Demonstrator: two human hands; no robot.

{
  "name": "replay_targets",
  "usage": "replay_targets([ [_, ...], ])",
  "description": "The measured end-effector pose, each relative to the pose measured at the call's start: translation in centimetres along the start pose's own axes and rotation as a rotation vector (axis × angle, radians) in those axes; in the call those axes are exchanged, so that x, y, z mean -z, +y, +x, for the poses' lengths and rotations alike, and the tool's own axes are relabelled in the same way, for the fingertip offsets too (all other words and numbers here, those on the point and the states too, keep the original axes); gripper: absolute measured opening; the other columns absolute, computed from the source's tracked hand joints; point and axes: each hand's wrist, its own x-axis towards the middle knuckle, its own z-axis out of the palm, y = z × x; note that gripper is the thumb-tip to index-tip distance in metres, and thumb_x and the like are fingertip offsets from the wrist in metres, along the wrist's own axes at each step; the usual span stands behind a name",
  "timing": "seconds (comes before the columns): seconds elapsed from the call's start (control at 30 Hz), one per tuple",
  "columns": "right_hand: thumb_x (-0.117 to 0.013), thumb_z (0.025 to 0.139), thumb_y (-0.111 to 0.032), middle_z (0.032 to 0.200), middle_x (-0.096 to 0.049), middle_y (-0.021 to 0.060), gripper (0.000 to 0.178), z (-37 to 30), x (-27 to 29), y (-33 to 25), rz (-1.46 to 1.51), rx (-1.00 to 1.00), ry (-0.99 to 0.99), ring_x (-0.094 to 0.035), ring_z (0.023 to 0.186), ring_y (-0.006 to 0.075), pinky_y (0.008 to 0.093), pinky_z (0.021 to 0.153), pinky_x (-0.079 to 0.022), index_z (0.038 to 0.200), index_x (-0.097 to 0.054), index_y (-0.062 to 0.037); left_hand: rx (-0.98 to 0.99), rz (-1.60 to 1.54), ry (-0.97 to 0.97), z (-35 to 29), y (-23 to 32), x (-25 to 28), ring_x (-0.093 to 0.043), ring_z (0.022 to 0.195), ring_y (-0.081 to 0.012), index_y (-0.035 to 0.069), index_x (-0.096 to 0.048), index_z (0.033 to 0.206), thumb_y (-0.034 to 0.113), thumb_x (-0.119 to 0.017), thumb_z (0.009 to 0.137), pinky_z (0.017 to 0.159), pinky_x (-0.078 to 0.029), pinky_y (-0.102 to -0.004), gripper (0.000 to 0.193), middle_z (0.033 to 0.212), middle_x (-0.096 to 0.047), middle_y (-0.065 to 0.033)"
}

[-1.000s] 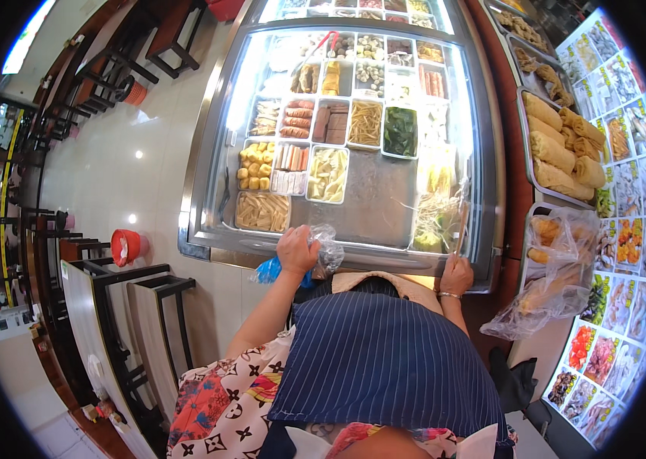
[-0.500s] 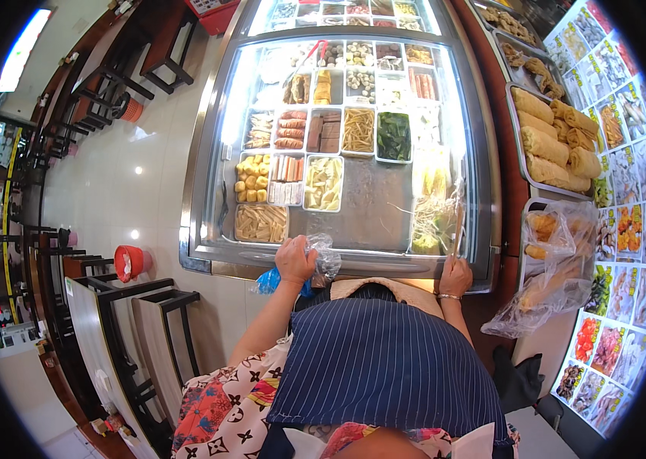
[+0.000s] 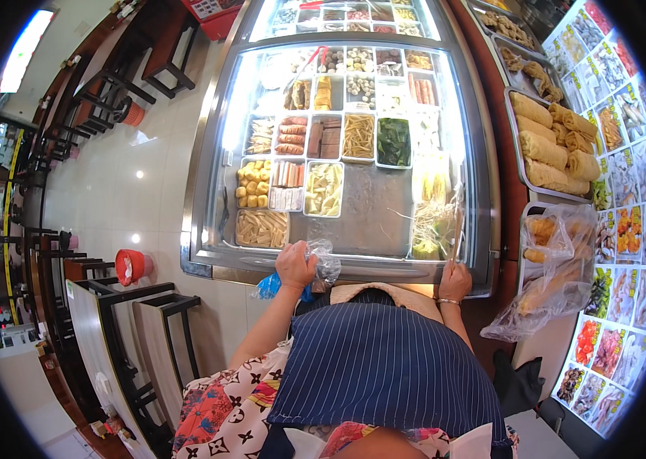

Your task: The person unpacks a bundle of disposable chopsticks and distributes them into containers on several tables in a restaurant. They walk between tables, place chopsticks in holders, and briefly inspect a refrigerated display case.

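My left hand (image 3: 295,265) is closed at the front rim of a lit food display case (image 3: 208,168), bunching a clear plastic bag (image 3: 326,264). Blue plastic (image 3: 268,285) shows below that hand. Farther right, my right hand (image 3: 455,281) is closed at the same rim. A long thin brown stick (image 3: 457,239) runs from it along the case's right side; its exact kind is unclear. Just left of the stick lie pale stringy sprouts or mushrooms (image 3: 431,218). Nearest my left hand inside the case are a tray of pale strips (image 3: 262,228) and a tray of yellowish slices (image 3: 324,190).
Trays of tofu-skin rolls (image 3: 546,141) and a plastic-covered tray (image 3: 556,237) line the right side, beside a lit picture board (image 3: 629,229). Dark tables and benches (image 3: 166,306) and a red bin (image 3: 132,266) stand at left. Red-handled tongs (image 3: 315,57) lie far inside the case.
The case and its trays sit slightly lower in the picture. Both hands keep their holds and have barely moved, the left a little lower.
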Motion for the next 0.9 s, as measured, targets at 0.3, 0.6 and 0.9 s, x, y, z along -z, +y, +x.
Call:
replay_targets([
  [0.3, -0.049, 0.085, -0.022, 0.065, -0.05, 0.0126, 0.031, 0.1, 0.16, -0.19, 0.005, -0.007, -0.001, -0.05, 0.06, 0.0331, 0.0433, 0.056, -0.039, 0.064, -0.057, -0.0017, -0.005, 0.007, -0.001, 0.03, -0.09, -0.15, -0.052, 0.068, -0.0318, 0.007, -0.049, 0.074, 0.024, -0.058, 0.065, 0.06, -0.042, -0.0404, 0.022, 0.07, -0.054, -0.0111],
  [0.6, -0.051, 0.082, -0.022, 0.068, -0.054, 0.0134, 0.027, -0.04, 0.12, -0.06, -0.025, -0.046, -0.054, -0.052, 0.063, 0.0324, 0.042, 0.058, -0.039, 0.065, -0.058, -0.0022, 0.017, 0.011, 0.003, 0.06, 0.12, -0.01, -0.051, 0.067, -0.0311, 0.008, -0.049, 0.072, 0.024, -0.059, 0.064, 0.058, -0.042, -0.0406, 0.02, 0.066, -0.052, -0.0105],
  [0.9, -0.05, 0.083, -0.022, 0.067, -0.051, 0.0136, 0.03, -0.07, 0.05, 0.02, 0.001, -0.031, -0.026, -0.05, 0.062, 0.0332, 0.0427, 0.057, -0.038, 0.063, -0.056, -0.0009, 0.01, 0.002, 0.009, 0.09, 0.04, -0.05, -0.051, 0.067, -0.03, 0.008, -0.048, 0.072, 0.024, -0.059, 0.064, 0.057, -0.041, -0.0396, 0.02, 0.065, -0.05, -0.0097],
])
